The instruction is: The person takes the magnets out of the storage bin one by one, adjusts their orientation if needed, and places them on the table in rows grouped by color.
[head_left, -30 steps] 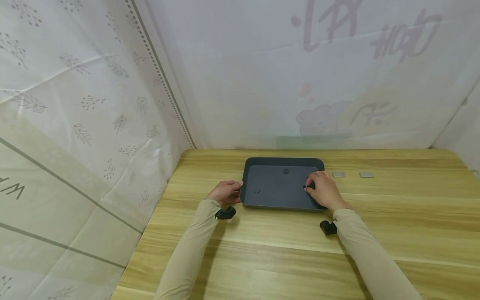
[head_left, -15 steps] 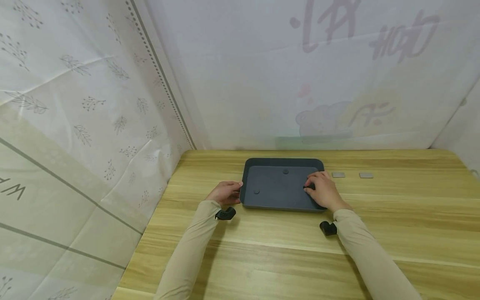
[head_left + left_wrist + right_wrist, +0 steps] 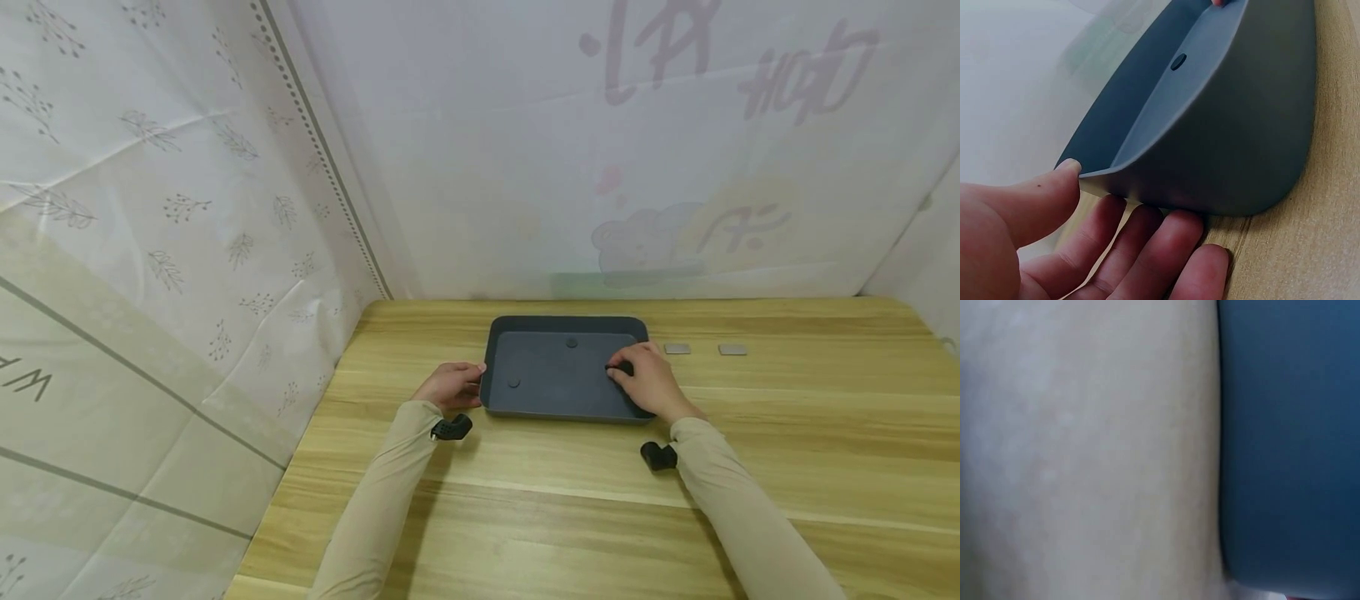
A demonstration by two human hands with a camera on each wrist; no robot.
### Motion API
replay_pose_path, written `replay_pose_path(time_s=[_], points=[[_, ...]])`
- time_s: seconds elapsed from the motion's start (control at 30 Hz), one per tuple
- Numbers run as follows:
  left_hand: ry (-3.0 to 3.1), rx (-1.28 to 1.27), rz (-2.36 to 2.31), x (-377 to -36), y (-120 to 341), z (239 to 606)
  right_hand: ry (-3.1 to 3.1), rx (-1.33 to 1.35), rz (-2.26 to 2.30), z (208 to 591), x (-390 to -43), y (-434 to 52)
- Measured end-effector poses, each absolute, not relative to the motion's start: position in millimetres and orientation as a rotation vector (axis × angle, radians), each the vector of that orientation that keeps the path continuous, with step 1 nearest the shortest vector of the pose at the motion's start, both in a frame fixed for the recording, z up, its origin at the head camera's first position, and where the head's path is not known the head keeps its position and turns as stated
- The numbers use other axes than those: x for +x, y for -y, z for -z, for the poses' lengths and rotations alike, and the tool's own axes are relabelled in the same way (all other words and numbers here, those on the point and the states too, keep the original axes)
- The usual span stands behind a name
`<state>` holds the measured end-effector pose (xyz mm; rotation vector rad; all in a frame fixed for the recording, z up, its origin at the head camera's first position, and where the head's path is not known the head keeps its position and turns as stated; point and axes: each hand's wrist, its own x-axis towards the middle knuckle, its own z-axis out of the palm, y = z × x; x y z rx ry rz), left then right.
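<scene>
A shallow dark grey-blue rectangular tray [image 3: 555, 387] lies on the wooden table. My left hand [image 3: 450, 384] holds its left end; in the left wrist view the thumb is on the rim and the fingers [image 3: 1180, 234] lie against the outer wall. Over the tray's right part, my right hand [image 3: 647, 379] pinches a small dark piece [image 3: 610, 367], mostly hidden by the fingertips. Two small dark round discs sit on the tray floor, a far disc [image 3: 572, 342] and a near-left disc [image 3: 513, 382]. Only blurred skin and a dark blue surface [image 3: 1291, 444] fill the right wrist view.
Two small flat grey rectangular pieces lie right of the tray: a nearer piece [image 3: 677, 349] and a farther piece [image 3: 732, 350]. Behind the wooden table [image 3: 525, 517] hangs a pale printed cloth [image 3: 487, 167]. Another patterned cloth [image 3: 187, 250] rises along the left side.
My right hand's fingertips have shifted slightly away from me with the small dark piece between them. The left hand and the tray look unmoved.
</scene>
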<state>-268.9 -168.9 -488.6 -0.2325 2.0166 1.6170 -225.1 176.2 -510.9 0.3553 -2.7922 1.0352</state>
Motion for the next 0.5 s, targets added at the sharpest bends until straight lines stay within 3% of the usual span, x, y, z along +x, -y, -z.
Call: replay_pose_path(time_s=[0.5], points=[[-2.019, -0.19, -1.61, -267.8, 170.3, 489.6, 2.767, 0.198, -1.295, 497.4, -224.6, -180.4]])
